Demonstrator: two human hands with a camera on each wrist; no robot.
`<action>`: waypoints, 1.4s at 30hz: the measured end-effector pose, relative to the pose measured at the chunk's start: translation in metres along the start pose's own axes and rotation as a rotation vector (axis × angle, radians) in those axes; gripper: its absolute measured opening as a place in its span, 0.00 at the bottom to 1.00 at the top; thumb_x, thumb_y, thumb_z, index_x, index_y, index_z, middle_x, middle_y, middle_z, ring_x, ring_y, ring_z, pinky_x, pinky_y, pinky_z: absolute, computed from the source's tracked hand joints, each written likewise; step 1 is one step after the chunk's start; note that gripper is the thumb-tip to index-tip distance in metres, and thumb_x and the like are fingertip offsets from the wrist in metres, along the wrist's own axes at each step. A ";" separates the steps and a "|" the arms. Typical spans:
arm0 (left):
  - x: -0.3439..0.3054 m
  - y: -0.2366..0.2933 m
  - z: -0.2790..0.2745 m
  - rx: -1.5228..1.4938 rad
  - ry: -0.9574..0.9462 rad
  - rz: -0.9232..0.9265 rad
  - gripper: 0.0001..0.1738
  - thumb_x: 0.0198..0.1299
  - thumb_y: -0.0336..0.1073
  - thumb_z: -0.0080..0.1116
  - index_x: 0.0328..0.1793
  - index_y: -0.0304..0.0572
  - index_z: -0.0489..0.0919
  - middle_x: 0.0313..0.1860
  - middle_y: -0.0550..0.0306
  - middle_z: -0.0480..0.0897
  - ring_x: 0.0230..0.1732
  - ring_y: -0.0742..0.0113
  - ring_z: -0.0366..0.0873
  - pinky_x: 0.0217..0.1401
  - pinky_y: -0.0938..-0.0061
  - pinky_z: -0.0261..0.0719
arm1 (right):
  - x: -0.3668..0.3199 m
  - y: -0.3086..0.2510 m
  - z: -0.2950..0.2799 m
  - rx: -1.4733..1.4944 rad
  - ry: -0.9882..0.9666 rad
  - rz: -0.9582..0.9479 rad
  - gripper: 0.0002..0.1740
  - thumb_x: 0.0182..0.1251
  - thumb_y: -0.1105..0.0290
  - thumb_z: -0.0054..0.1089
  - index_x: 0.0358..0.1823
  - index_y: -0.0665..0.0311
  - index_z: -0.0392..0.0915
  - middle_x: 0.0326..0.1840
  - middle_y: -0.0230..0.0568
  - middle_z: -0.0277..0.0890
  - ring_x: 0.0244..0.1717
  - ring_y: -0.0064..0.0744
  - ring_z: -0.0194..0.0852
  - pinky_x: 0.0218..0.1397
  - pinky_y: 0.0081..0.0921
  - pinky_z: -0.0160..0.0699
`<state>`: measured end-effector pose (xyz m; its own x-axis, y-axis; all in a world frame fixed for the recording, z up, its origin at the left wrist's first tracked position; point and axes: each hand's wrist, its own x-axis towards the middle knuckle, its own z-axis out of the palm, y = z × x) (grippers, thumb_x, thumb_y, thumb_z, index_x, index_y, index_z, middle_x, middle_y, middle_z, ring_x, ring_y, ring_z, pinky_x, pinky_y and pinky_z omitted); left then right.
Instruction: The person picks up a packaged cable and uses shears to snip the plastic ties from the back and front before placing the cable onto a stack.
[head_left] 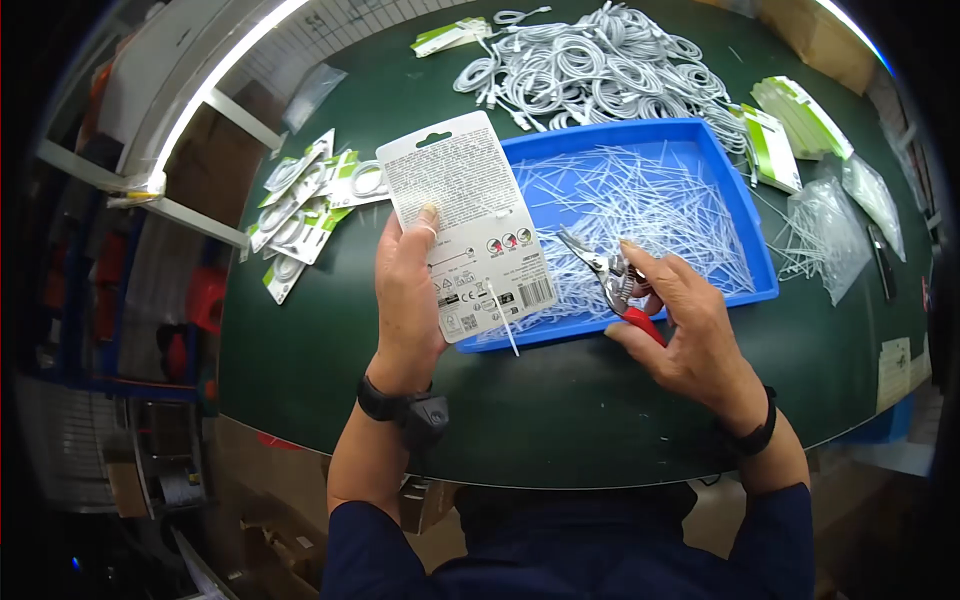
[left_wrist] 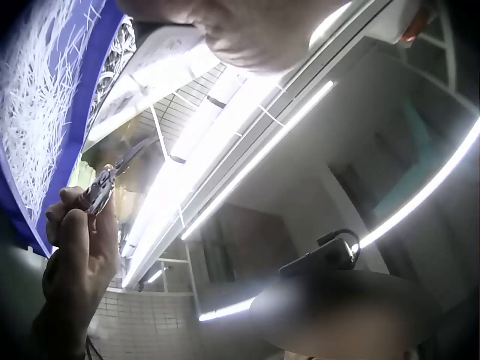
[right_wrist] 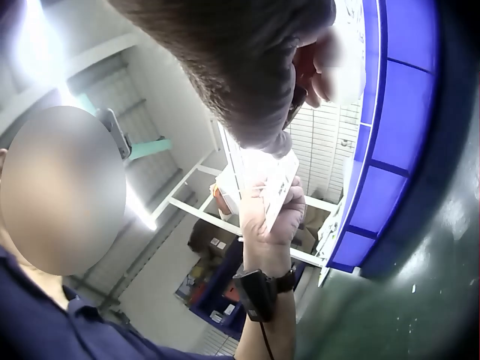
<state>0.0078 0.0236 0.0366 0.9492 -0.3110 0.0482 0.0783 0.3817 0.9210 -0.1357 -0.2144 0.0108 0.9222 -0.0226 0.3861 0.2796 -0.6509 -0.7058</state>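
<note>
In the head view my left hand (head_left: 405, 285) grips a printed packaging card (head_left: 455, 185), thumb across its text side. A thin white tie (head_left: 503, 322) sticks out near the card's lower edge. To the right, my right hand (head_left: 695, 335) holds a pair of red-handled pruning shears (head_left: 612, 272), spring between the handles and blades pointing toward the card but apart from it. The shears lie over a blue tray (head_left: 740, 170) full of white plastic strips. In the left wrist view the shears (left_wrist: 101, 187) show in the right hand, side on.
Grey coiled cables (head_left: 600, 65) are heaped behind the tray. Carded cables (head_left: 305, 205) lie in a pile at left. Green-white cards (head_left: 800, 115) stack at right, near a clear bag (head_left: 830, 230) and a dark-handled tool (head_left: 882, 262). Everything rests on a green table (head_left: 330, 380).
</note>
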 end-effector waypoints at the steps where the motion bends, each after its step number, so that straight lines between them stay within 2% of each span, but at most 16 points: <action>1: -0.002 -0.007 0.006 0.000 -0.008 0.034 0.20 0.80 0.36 0.47 0.70 0.29 0.72 0.59 0.45 0.84 0.53 0.64 0.88 0.57 0.69 0.88 | -0.001 0.001 0.000 -0.032 0.014 -0.007 0.45 0.57 0.68 0.82 0.77 0.63 0.73 0.43 0.45 0.80 0.37 0.39 0.81 0.42 0.35 0.84; 6: -0.010 -0.032 0.019 0.004 -0.010 0.060 0.20 0.81 0.36 0.49 0.72 0.31 0.71 0.61 0.46 0.83 0.57 0.66 0.84 0.63 0.70 0.83 | -0.004 0.005 0.002 -0.181 0.042 -0.079 0.44 0.58 0.64 0.82 0.76 0.63 0.73 0.42 0.46 0.78 0.39 0.44 0.79 0.41 0.39 0.83; 9: -0.015 -0.038 0.024 0.021 -0.031 0.072 0.21 0.81 0.36 0.49 0.73 0.31 0.70 0.63 0.46 0.83 0.60 0.67 0.82 0.66 0.70 0.80 | -0.005 0.006 0.005 -0.223 0.039 -0.053 0.44 0.58 0.63 0.82 0.76 0.64 0.73 0.42 0.46 0.77 0.40 0.45 0.79 0.40 0.39 0.82; 13: -0.019 -0.042 0.029 0.007 -0.066 0.093 0.22 0.81 0.36 0.48 0.74 0.32 0.68 0.64 0.46 0.82 0.62 0.68 0.81 0.69 0.69 0.78 | -0.006 0.009 0.007 -0.247 0.047 -0.073 0.43 0.58 0.63 0.82 0.75 0.65 0.74 0.42 0.46 0.77 0.41 0.44 0.79 0.40 0.39 0.81; 18: -0.024 -0.048 0.035 -0.018 -0.070 0.130 0.21 0.81 0.35 0.48 0.74 0.32 0.68 0.64 0.46 0.82 0.61 0.68 0.81 0.67 0.69 0.79 | -0.006 0.011 0.009 -0.354 0.083 -0.126 0.41 0.58 0.65 0.82 0.73 0.66 0.76 0.41 0.45 0.76 0.40 0.43 0.78 0.39 0.38 0.80; 23: -0.024 -0.054 0.037 -0.012 -0.049 0.135 0.20 0.81 0.34 0.48 0.72 0.31 0.68 0.63 0.46 0.82 0.58 0.68 0.82 0.65 0.69 0.81 | -0.013 0.013 0.021 -0.275 0.064 -0.046 0.41 0.58 0.66 0.81 0.73 0.67 0.76 0.38 0.45 0.75 0.36 0.43 0.78 0.37 0.38 0.80; 27: -0.022 -0.056 0.037 0.036 -0.002 0.053 0.21 0.81 0.36 0.47 0.73 0.31 0.68 0.62 0.45 0.82 0.57 0.67 0.83 0.63 0.70 0.82 | -0.016 0.018 0.028 -0.211 0.062 0.002 0.39 0.59 0.67 0.81 0.72 0.67 0.76 0.35 0.45 0.75 0.31 0.42 0.77 0.36 0.38 0.79; 33: -0.009 -0.057 0.023 -0.086 0.087 0.030 0.23 0.82 0.41 0.45 0.73 0.32 0.68 0.61 0.44 0.82 0.56 0.63 0.86 0.60 0.69 0.86 | -0.014 0.007 0.016 -0.156 -0.125 0.044 0.38 0.58 0.67 0.81 0.71 0.64 0.78 0.35 0.43 0.77 0.31 0.40 0.79 0.36 0.36 0.80; 36: -0.008 -0.054 0.016 -0.112 0.126 0.036 0.23 0.82 0.42 0.45 0.73 0.33 0.68 0.60 0.44 0.82 0.56 0.60 0.87 0.59 0.67 0.88 | -0.011 0.007 0.015 -0.058 -0.148 0.012 0.38 0.57 0.67 0.82 0.71 0.63 0.79 0.37 0.42 0.78 0.32 0.38 0.80 0.37 0.34 0.81; 42: -0.005 -0.058 0.009 -0.151 0.122 0.034 0.22 0.82 0.43 0.45 0.72 0.35 0.68 0.59 0.45 0.83 0.54 0.60 0.88 0.57 0.66 0.89 | -0.011 0.005 0.015 -0.045 -0.173 0.006 0.38 0.56 0.68 0.82 0.71 0.62 0.79 0.38 0.42 0.79 0.33 0.37 0.81 0.38 0.33 0.83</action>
<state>-0.0044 -0.0050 -0.0131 0.9812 -0.1918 0.0227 0.0820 0.5197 0.8504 -0.1407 -0.2054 -0.0060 0.9571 0.1017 0.2712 0.2652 -0.6842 -0.6794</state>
